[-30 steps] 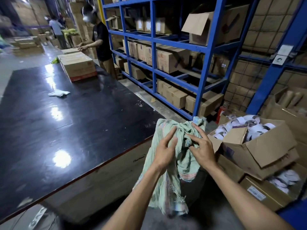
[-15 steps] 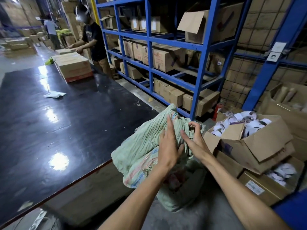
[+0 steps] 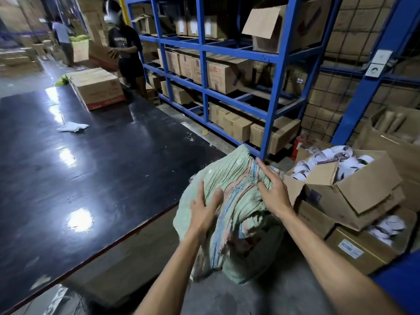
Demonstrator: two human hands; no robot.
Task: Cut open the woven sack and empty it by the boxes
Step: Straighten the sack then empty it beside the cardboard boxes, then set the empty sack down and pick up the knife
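Observation:
A pale green woven sack [image 3: 234,178] with pink and blue stripes stands crumpled on the concrete floor between the black table and the cardboard boxes. My left hand [image 3: 204,208] lies on its left side with fingers spread straight. My right hand [image 3: 272,189] presses on its upper right, fingers bunching the fabric. An open cardboard box [image 3: 354,194] full of white paper rolls sits just right of the sack, on top of another open box [image 3: 363,248].
A large glossy black table [image 3: 79,167] fills the left, with a closed carton [image 3: 95,87] and a white rag [image 3: 72,127] on it. Blue steel shelving [image 3: 204,87] with cartons stands behind. A person [image 3: 127,53] works at the table's far end; another is farther back.
The sack hung upright and bunched at its neck a second ago; it has since dropped and spread out, and both my hands moved from its neck down onto its sides.

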